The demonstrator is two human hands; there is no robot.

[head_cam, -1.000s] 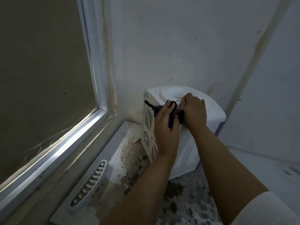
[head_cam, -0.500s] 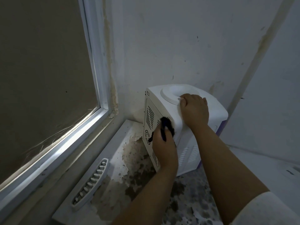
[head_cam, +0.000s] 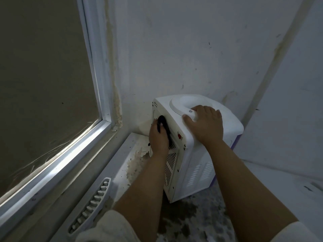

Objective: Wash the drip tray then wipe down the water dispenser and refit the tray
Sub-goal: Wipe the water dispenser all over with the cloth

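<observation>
Water dispenser (head_cam: 197,154): centre of the frame, in the wall corner; white smooth plastic box with rounded top edges, a round recessed collar on top, and slotted vents on the rear and side panels. Pushed hard from the side, it could slide or tip on the table.
Table (head_cam: 201,222): bottom of the frame; mottled, stained, with paint flaking near the dispenser's base. Loose flakes could foul the cloth and smear the casing.
Drip tray (head_cam: 90,208): lower left, lying apart from the dispenser along the sill edge; long, narrow, white, ribbed grille. Not yet refitted, and an elbow could knock it.
Right hand (head_cam: 203,124): lies flat on the dispenser's top with fingers spread, steadying it.
Left hand (head_cam: 158,137): presses the cloth to the rear panel, fingers curled round it.
Cloth (head_cam: 162,124): dark, soft, bunched. It may snag in the vent slots, and damp near the red switch (head_cam: 179,136) looks risky.
</observation>
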